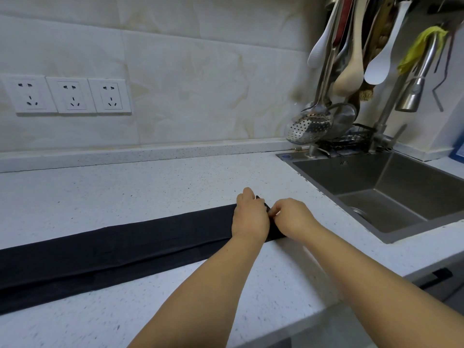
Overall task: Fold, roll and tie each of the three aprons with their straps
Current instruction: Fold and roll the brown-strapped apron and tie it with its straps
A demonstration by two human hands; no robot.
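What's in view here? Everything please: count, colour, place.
apron: 1, black, folded into a long strip across the countertop
countertop: 1, white speckled, foreground
wall sockets: 3, white, row on the wall, upper left
sink: 1, grey steel, set in the countertop, right
faucet: 1, steel, behind the sink
cloth: 1, yellow, draped over the faucet
hanging utensils: several, white, wooden and steel, above the sink's left end
wire rack: 1, black, behind the sink
left hand: 1, grips the apron's right end
right hand: 1, pinches the same end, beside the left hand
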